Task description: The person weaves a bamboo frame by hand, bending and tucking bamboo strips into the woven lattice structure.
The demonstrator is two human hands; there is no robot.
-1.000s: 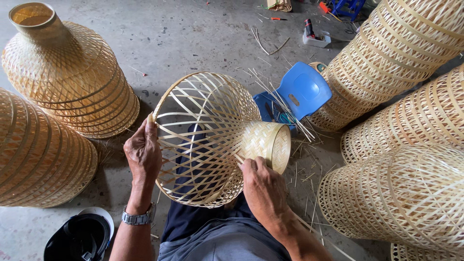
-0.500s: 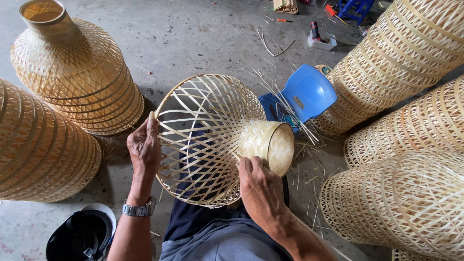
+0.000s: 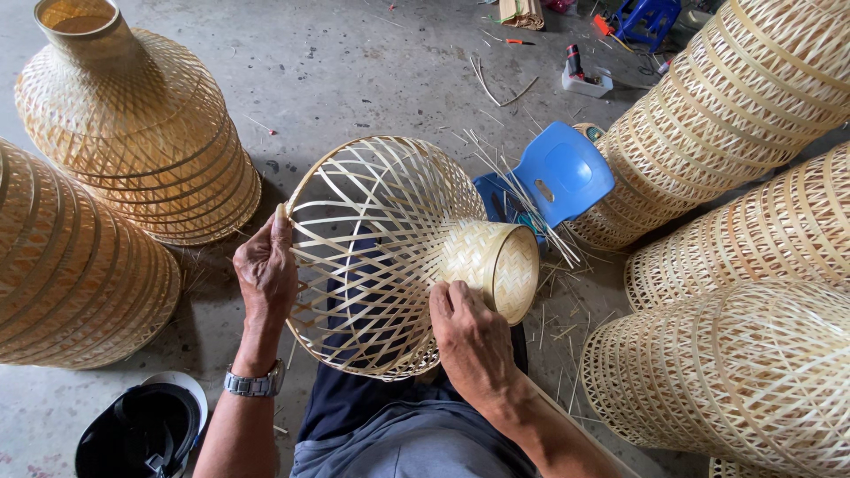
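Head view, looking straight down: the half-woven bamboo shade [image 3: 390, 252] lies on its side across the person's lap, wide open rim to the left, tight-woven neck to the right. Left hand [image 3: 266, 274] pinches the rim, fingers curled round the edge strip. Right hand [image 3: 469, 341] is closed over the weave just where body meets neck. Compared with half a second ago the shade has barely turned (the neck mouth faces a touch more toward us), and both hands keep the same grips. Finished shades [image 3: 133, 142] stand stacked on the floor to the left, more are piled at right [image 3: 753, 124], a blue plastic stool [image 3: 562, 173] sits just beyond the neck, and a dark helmet [image 3: 142, 429] rests by the left elbow.
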